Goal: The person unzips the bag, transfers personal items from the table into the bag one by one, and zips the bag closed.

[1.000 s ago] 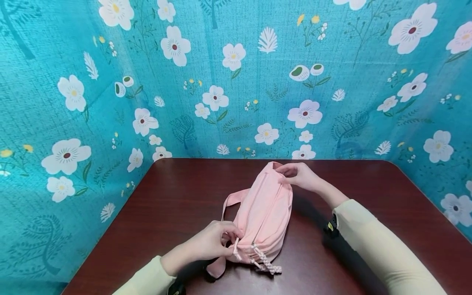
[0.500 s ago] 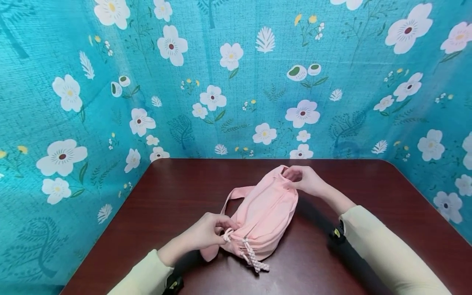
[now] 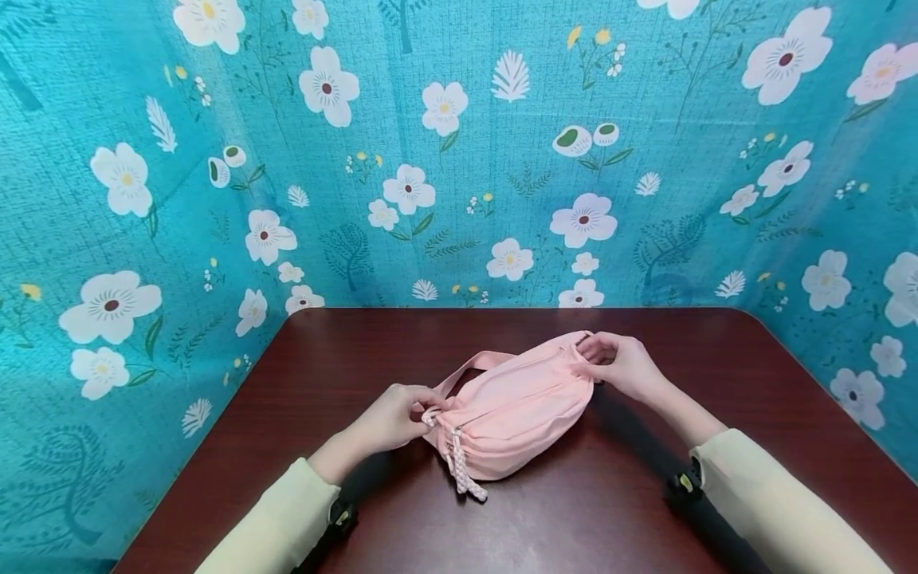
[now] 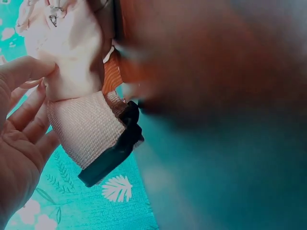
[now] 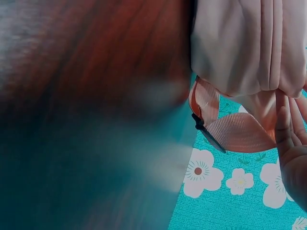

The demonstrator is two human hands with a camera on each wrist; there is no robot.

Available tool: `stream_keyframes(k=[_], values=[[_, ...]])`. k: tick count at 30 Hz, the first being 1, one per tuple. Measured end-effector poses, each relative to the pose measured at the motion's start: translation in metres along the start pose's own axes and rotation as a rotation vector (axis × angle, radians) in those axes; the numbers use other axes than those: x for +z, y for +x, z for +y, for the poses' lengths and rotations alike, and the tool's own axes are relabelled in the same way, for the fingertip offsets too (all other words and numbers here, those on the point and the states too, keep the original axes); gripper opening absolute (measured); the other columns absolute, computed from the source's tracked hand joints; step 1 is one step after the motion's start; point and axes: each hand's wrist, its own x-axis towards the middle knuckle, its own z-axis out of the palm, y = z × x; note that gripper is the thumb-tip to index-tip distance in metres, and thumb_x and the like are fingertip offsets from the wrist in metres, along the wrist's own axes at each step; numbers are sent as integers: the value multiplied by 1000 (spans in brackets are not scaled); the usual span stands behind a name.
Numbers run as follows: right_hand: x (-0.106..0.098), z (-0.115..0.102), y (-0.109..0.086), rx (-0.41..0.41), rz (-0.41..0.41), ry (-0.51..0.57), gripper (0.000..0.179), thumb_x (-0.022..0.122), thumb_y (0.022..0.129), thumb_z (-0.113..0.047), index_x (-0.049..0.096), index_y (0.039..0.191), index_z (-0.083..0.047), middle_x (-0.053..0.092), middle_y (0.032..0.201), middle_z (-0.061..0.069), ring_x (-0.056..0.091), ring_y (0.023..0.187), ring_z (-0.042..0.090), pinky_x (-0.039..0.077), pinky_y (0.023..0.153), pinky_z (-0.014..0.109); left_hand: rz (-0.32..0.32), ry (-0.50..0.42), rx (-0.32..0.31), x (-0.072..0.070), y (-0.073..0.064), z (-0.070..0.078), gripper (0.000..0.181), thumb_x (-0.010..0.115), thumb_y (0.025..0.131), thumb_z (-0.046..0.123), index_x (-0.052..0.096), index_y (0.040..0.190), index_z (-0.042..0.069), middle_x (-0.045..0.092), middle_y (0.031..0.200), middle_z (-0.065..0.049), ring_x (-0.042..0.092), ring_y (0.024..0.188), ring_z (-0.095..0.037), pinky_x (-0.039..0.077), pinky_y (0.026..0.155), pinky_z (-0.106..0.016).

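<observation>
A pink waist bag [image 3: 519,402] lies slantwise on the table, its right end farther back than its left. My left hand [image 3: 393,416] pinches the left end between thumb and fingers, beside the braided zipper pulls [image 3: 459,462]. At the other end my right hand [image 3: 622,365] grips the bag's corner. In the left wrist view a webbing strap [image 4: 86,127] with a black buckle [image 4: 112,155] hangs below the pinched end. The right wrist view shows another strap [image 5: 240,132] with a black slider [image 5: 208,134] under the bag. Behind the bag, a strap loop [image 3: 466,368] arches up.
The dark red-brown table [image 3: 344,343] has rounded back corners. A teal flowered cloth [image 3: 459,159] hangs behind it and along both sides. Black wrist devices sit under both sleeves [image 3: 283,510].
Both hands have turned the bag clockwise, from nearly lengthwise to more crosswise. Its near end moved left and back with the left hand; the far end moved right and slightly forward with the right.
</observation>
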Motion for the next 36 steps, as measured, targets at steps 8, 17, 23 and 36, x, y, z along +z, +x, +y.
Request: stream_keyframes(k=[8,17,23,36], values=[[-5,-3,-15,26,26,-24,33,84,77,-18,69,101,-2,68,85,6,64,72,15,52,61,24,3,52,-42,-7,15,-9,31,75,74,-7,73,99,12,69,92,3,54,72,-12,49,62,-26],[-26,-4,-18,-140,-128,-10,46,83,77,-15,67,120,-7,68,109,7,67,82,15,55,67,27,2,40,-81,-11,21,-14,32,70,76,-9,73,100,12,68,91,3,56,71,-20,50,62,-30],[-31,1,-17,-139,-318,42,53,84,76,-16,65,124,-3,60,125,17,67,82,21,56,71,31,-9,54,-95,-12,24,-15,33,68,77,-10,73,101,13,67,90,4,56,72,-23,46,61,-25],[-29,13,-22,-156,-270,80,29,83,77,-10,74,104,-8,65,104,7,63,90,13,55,75,29,13,72,-99,-12,33,-17,30,69,78,-8,73,98,13,65,84,5,56,72,-24,45,62,-25]])
